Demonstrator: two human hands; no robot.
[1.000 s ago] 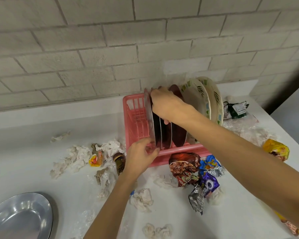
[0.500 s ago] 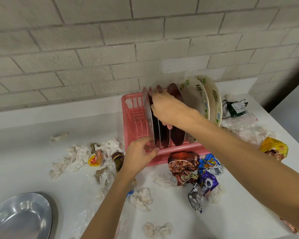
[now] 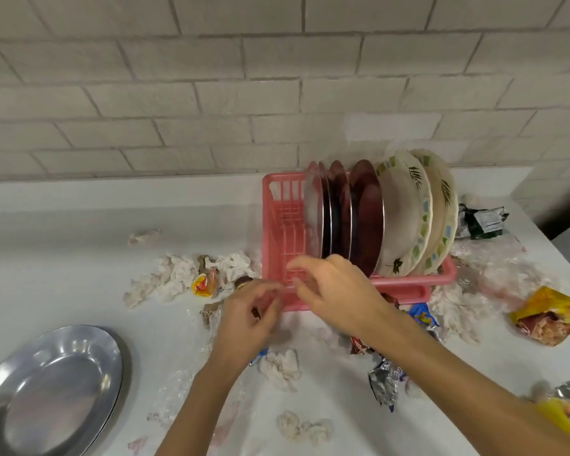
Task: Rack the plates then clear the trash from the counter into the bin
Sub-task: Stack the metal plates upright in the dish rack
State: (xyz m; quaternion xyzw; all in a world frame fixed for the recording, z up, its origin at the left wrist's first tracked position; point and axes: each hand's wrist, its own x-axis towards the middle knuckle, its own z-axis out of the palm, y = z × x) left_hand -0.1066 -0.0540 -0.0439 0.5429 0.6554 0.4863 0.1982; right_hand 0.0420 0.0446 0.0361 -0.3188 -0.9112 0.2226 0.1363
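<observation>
My left hand (image 3: 249, 320) and right hand (image 3: 338, 291) hover just beside the front left corner of the pink rack (image 3: 278, 209), fingers loosely curled and holding nothing. The plates (image 3: 366, 212) stand upright in the rack near the counter's (image 3: 63, 258) back edge. One steel plate (image 3: 56, 390) lies flat at the front left corner. Crumpled tissues (image 3: 175, 278) and wrappers (image 3: 384, 386) crowd the rack's left, front and right sides. The widest bare stretch lies along the back left.
</observation>
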